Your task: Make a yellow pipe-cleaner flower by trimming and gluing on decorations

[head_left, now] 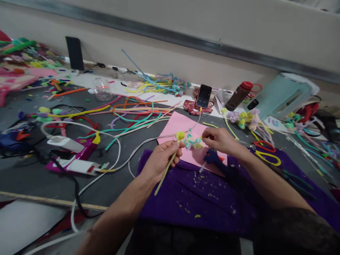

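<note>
Stem (165, 173) was olive-green, its flower head (180, 135) yellow | paper sheet (175, 124) was light pink | small fuzzy pieces (189, 143) were turquoise and yellow | cloth (183, 198) was purple, flecked with yellow | glue gun (215, 160) was dark blue | tabletop (127, 186) was dark grey | bottle (235, 99) was brown, its cap (247, 85) red

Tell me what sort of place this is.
Probably a handicraft workspace, judging by loose fuzzy stems, a yellow fuzzy piece in the left hand and what looks like a glue gun.
</note>
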Motion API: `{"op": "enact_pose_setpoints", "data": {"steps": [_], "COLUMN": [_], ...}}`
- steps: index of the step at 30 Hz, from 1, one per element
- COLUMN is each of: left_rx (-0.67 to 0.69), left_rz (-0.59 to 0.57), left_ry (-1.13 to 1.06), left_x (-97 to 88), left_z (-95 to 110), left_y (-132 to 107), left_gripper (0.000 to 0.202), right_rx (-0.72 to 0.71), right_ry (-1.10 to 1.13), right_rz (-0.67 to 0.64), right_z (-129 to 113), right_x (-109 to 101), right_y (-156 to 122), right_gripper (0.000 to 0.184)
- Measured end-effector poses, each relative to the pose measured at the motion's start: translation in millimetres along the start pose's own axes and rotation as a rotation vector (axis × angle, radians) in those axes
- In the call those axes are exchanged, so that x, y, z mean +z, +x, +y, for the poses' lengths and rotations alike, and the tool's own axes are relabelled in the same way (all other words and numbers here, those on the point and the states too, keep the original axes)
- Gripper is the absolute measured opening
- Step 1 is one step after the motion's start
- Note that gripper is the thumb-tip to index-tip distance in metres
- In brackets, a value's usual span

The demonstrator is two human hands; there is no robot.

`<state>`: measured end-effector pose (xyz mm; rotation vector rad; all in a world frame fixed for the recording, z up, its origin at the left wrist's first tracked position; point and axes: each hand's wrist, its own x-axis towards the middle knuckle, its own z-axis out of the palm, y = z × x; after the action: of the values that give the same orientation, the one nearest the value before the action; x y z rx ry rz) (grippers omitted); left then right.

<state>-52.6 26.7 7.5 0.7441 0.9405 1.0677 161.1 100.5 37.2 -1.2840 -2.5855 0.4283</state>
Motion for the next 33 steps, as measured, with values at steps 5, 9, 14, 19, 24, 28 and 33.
{"op": "enact_pose_setpoints", "data": {"steps": [5, 9, 14, 19, 24, 28, 33], "left_rx": [-0.026, -0.031, -0.044, -0.053, -0.041, -0.029, -0.024], "left_rz": [0.003, 0.010, 0.023, 0.023, 0.011, -0.007, -0.028], "left_ry": [0.028, 0.027, 0.042, 0.060, 0.081, 0.098, 0.105], "left_x": [2.7, 2.8, 3.4, 4.4, 4.0, 4.0, 3.7], "left_z": [-3, -5, -5, -7, -9, -9, -10], "left_y": [3, 6, 7, 9, 10, 10, 8], "left_gripper": [0.026, 0.026, 0.024, 0.022, 0.023, 0.023, 0.021], "right_rx": [0.023, -0.028, -0.023, -0.098, -0.061, -0.016, -0.080], "right_ry": [0.248, 0.239, 0.163, -0.033, -0.130, -0.125, -0.060], "right_rz": [0.061, 0.082, 0.057, -0.099, -0.051, -0.035, -0.062], "right_z": [11, 18, 29, 21, 31, 46, 36], "right_x": [-4, -7, -6, 9, 13, 12, 20], "right_y": [-11, -10, -10, -3, 6, 4, 1], "right_gripper": [0.016, 0.018, 0.012, 0.013, 0.017, 0.016, 0.016]}}
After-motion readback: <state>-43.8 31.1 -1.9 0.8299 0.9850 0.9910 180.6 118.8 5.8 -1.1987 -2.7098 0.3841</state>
